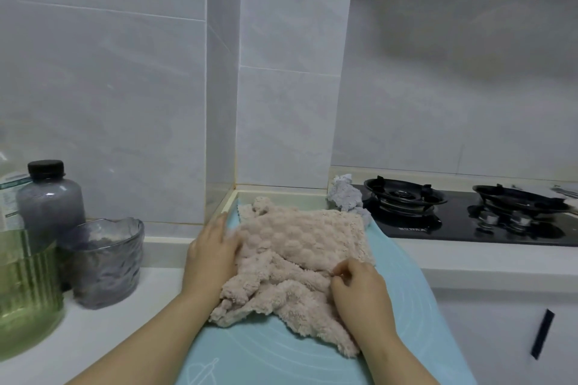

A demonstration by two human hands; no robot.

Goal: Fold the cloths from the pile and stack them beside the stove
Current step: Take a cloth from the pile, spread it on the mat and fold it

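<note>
A white counter (103, 322) runs along the tiled wall and carries a pale blue mat (272, 353), which stretches from the near edge back towards the corner. To the right of the mat's far end a black glass stove (453, 228) is set into the counter, with two burners showing. On the mat's middle and far part lies the pink cloth (297, 234). It is fluffy, its far part is spread fairly flat with a bubbled surface, and its near part is rumpled into loose folds; I cannot tell whether it is one piece or more. To the left of the mat stand a ribbed green glass vessel (25, 291), behind it a smoky bottle (50, 200) with a black cap, and closer to the mat a grey glass tumbler (106, 269). At the mat's far right corner a crumpled lavender cloth (345, 194) sits right at the stove's left edge. The left hand (212, 247) rests on the left edge of the pink cloth, at the mat's left side, its fingers (219, 225) straight and flat. The right hand (359, 284) is at the right of the rumpled part, over the mat's middle, with its fingers (344, 269) curled in and pinching a fold of the pink cloth.
</note>
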